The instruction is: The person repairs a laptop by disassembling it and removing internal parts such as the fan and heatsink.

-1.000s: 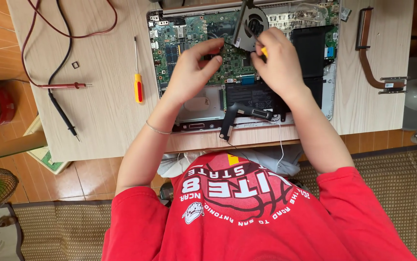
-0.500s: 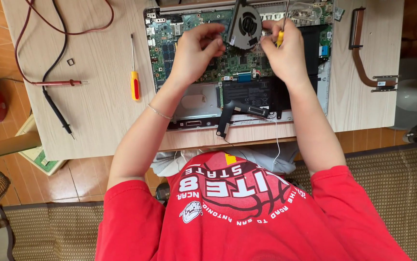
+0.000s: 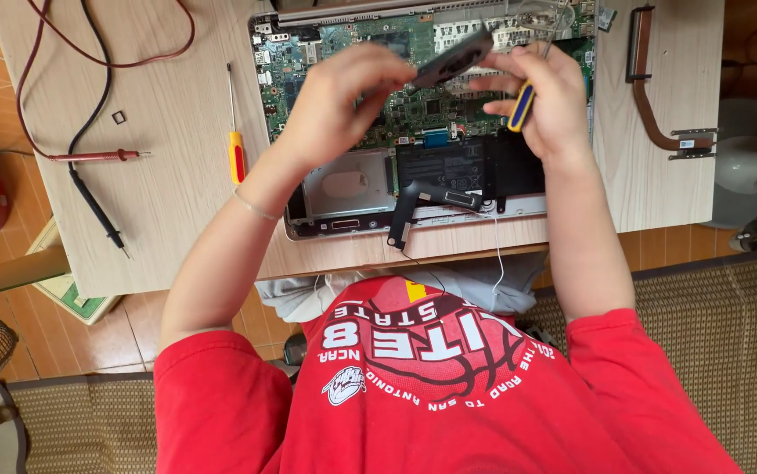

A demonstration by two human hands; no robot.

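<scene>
An opened laptop [image 3: 343, 189] lies on the wooden table [image 3: 168, 219] with its green board and black battery [image 3: 453, 167] exposed. My left hand [image 3: 343, 101] grips a dark cooling fan [image 3: 453, 57] and holds it tilted above the board. My right hand [image 3: 563, 105] holds a small yellow and blue screwdriver [image 3: 521, 105], and its fingers reach towards the fan's far end. The board under both hands is partly hidden.
A red and yellow screwdriver [image 3: 235, 145] lies left of the laptop. Red [image 3: 97, 156] and black [image 3: 97, 206] test probes with their leads lie at the table's left. A copper heat pipe [image 3: 651, 96] rests at the right. A small square part [image 3: 118, 116] sits near the leads.
The fan has come up off the board and now sits tilted in my left hand. Both hands have risen a little above the laptop.
</scene>
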